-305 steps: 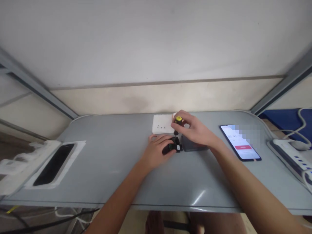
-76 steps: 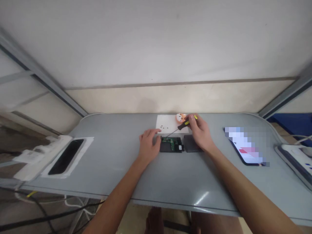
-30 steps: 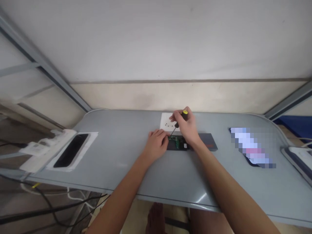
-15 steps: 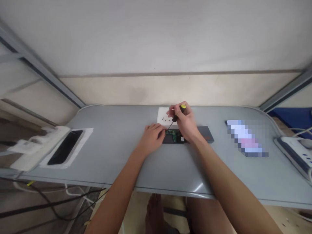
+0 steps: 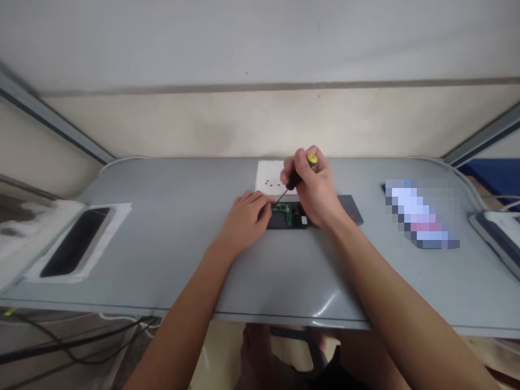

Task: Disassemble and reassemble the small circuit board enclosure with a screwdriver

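R hand (image 5: 316, 188) grips tilted screwdriver (image 5: 293, 179), L hand (image 5: 248, 219) palm-down at PCB (image 5: 288, 213) edge.

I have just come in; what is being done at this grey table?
A person's right hand holds a tilted black-and-yellow screwdriver, its tip down at the upper left of the green circuit board in a black case. The left hand is at the case's left end. Small dark pieces lie on a white sheet behind. Whether the tip touches the board is too small to tell.
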`<state>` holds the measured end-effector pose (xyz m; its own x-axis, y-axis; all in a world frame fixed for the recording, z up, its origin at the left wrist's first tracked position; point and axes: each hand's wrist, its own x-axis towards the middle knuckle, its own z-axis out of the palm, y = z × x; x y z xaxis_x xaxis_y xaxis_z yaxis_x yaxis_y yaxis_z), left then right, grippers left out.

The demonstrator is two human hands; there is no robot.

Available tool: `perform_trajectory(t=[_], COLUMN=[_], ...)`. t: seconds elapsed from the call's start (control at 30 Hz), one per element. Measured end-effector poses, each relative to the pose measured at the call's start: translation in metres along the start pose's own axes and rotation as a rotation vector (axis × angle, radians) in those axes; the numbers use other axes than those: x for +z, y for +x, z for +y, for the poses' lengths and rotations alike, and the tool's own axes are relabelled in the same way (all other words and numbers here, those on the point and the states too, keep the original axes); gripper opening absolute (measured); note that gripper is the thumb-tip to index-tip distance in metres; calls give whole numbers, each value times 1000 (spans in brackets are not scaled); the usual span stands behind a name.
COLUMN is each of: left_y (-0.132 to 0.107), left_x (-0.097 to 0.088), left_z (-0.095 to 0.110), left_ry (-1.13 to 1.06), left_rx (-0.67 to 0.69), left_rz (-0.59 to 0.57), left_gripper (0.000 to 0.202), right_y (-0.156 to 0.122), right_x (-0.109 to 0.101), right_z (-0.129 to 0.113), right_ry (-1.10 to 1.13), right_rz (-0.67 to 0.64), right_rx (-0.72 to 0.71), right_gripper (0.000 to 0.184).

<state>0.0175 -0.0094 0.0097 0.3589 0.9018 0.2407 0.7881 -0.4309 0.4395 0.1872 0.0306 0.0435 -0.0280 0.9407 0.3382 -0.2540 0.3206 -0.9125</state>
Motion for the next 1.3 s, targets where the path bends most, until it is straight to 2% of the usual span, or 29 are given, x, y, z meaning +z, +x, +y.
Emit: perform_trajectory(t=[0.2, 0.33, 0.6, 0.73, 0.83, 1.0, 1.1, 1.3], left_y=[-1, -2, -1, -1, -1, -2, -2, -1], left_x=[2, 3, 5, 7, 7, 7, 7, 6], left_z=[-4, -6, -9, -10, -10, -10, -10, -10], left_ry=[-30, -32, -36, -59, -56, -54, -48, -31], left_rx=[12, 18, 26, 27, 29, 35, 39, 59], left_rz=[18, 29, 47, 64, 58, 64, 67, 64], left_gripper=[26, 25, 29, 30, 30, 29, 29, 26], right_y=[-2, -3, -4, -3, -3, 0, 1, 0], right_x=[-3, -4, -2, -3, -6, -10, -13, -14], right_z=[-2, -2, -4, -3, 2, 3, 2, 8], right_ry=[-44, 36, -33, -73, -110, 22, 16, 43], right_rz=[5, -42, -19, -34, -17, -29, -52, -25], right_rx=[0, 16, 29, 26, 33, 45, 55, 72], right_gripper=[50, 37, 49, 38, 42, 41, 30, 47])
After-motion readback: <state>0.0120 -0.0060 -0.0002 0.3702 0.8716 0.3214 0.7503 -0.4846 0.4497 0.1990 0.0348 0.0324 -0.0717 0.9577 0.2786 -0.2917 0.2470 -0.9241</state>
